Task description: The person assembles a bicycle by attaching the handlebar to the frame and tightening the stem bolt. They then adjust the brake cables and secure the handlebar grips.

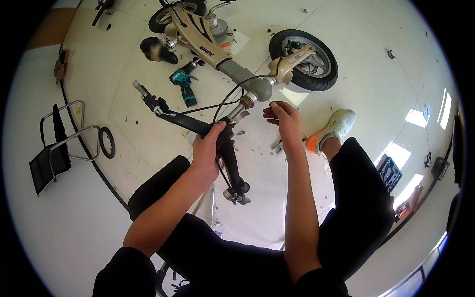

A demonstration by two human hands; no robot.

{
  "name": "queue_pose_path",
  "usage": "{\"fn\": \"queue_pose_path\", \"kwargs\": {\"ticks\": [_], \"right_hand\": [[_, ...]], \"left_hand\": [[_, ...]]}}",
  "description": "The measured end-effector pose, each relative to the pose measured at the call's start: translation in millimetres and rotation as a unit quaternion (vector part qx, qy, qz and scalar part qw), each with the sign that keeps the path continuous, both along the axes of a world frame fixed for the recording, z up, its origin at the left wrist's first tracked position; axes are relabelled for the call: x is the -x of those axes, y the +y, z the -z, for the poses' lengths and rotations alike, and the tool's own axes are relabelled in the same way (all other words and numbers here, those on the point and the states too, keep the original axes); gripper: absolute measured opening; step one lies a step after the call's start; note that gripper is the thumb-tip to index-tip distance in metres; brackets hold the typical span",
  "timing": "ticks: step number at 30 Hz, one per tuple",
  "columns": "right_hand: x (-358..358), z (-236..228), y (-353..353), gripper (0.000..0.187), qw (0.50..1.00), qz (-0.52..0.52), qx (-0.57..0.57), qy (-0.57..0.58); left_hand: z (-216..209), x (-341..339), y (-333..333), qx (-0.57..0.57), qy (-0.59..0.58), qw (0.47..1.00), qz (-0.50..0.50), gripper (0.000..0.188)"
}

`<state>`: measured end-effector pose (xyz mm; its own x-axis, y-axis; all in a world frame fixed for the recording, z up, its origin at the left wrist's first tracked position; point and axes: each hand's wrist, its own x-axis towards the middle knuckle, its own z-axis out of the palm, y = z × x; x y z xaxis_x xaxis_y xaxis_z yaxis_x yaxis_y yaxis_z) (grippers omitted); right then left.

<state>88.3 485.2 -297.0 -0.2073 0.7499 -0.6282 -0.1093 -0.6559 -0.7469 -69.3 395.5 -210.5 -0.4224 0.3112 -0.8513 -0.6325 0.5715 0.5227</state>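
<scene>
A tan folding bike [208,52] lies on its side across the floor. My left hand [205,148] is wrapped round the middle of its black handlebar [190,123], beside the silver stem. Close to the grey head tube [260,89], my right hand [286,118] is closed in a pinch at the fingertips. A thin piece seems to run from those fingertips toward the head tube, too small to name. Black cables [225,98] loop between handlebar and frame. The front wheel [309,60] lies to the right of the head tube.
A teal and black cordless drill [184,84] lies left of the frame, near the black saddle [158,51]. At left stands a black chair [52,153] beside a small black ring [107,142]. An open tool case [390,174] is at right. Small parts are scattered about the floor.
</scene>
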Motion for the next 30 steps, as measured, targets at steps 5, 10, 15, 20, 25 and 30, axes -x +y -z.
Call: {"fn": "queue_pose_path", "kwargs": {"ticks": [5,10,15,20,25,30], "right_hand": [[3,-14,-25,0.028,0.995,0.049,0.050,0.068],[-21,-46,-34,0.026,0.995,0.074,0.070,0.020],[-44,-152,0,0.022,0.990,-0.013,-0.130,-0.051],[-76,-178,30,0.022,0.899,-0.165,-0.311,-0.261],[-104,-154,21,0.029,0.731,-0.427,-0.219,-0.485],[-72,-164,27,0.034,0.813,-0.408,-0.221,-0.352]], "left_hand": [[-16,6,-7,-0.008,-0.058,0.998,0.014,0.021],[-21,11,-18,-0.027,-0.003,0.999,0.045,0.027],[0,23,-32,-0.077,0.030,0.994,0.077,0.033],[21,18,-37,-0.123,0.071,0.981,0.132,0.037],[21,5,-28,-0.113,0.079,0.982,0.132,0.042],[41,-11,-8,-0.142,0.096,0.975,0.142,0.039]]}}
